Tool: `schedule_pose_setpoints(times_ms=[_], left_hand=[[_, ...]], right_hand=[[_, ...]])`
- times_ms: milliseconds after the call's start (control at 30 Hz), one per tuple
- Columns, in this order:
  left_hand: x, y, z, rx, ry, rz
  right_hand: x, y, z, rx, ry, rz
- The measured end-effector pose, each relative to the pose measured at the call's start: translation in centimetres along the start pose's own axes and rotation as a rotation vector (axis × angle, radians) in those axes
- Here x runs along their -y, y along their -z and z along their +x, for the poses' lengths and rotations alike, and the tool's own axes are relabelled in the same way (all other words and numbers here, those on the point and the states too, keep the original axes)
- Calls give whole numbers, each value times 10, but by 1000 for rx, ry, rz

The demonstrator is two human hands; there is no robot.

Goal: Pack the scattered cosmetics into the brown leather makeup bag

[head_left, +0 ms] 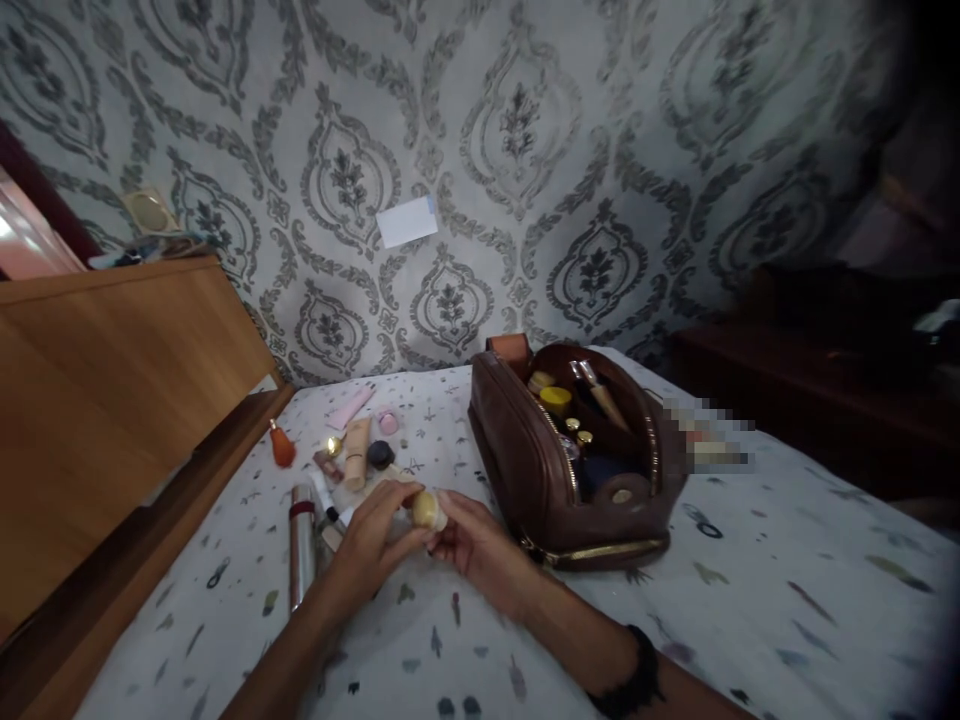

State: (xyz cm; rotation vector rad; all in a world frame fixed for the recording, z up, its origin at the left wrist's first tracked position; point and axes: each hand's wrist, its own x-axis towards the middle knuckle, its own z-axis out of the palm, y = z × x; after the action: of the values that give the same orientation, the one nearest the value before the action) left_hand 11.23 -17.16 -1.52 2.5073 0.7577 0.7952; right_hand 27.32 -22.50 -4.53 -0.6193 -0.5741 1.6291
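Note:
Between my two hands is a small round jar (424,510) with a yellowish-gold lid and a pale body. My left hand (373,530) pinches its lid side with thumb and fingertips. From the right, my right hand (480,550) has its fingers closed round the pale side. A brown toiletry bag (517,470) stands unzipped to the right of my hands. Inside it show a yellow-lidded jar (555,402), gold-capped bottles (584,439) and brushes (604,395). Left of my hands lie a beige tube (357,455), a dark round pot (380,455) and a silver-and-red cylinder (302,545).
A patterned white sheet (450,660) covers the surface. An orange bottle (281,444), a pink tube (351,408) and a pink jar (388,420) lie further back. A wooden panel (127,390) borders the left, and a patterned wall (465,130) stands behind.

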Motion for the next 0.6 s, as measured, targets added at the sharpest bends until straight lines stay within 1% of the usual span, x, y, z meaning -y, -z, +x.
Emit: schedule_pose_setpoints(times_ms=[133,267,367,433,500,567,600], left_hand=[[0,0,-1,5,2,-9],[-1,1,-1,7,15,-40],[2,7,2,-28,53,-20],[9,14,5,-84,95,67],[18,21,9,-127,154,218],[27,28,14,-114,236,392],[30,31,16,-84,284,468]], right_hand=[[-1,0,0,-20,-16,20],[-1,3,2,-13,-20,13],[-1,4,3,-20,-36,37],[0,5,4,-37,-46,56],[0,5,4,-57,-51,73],[0,5,4,-65,-57,83],[1,5,4,-62,-60,84]])
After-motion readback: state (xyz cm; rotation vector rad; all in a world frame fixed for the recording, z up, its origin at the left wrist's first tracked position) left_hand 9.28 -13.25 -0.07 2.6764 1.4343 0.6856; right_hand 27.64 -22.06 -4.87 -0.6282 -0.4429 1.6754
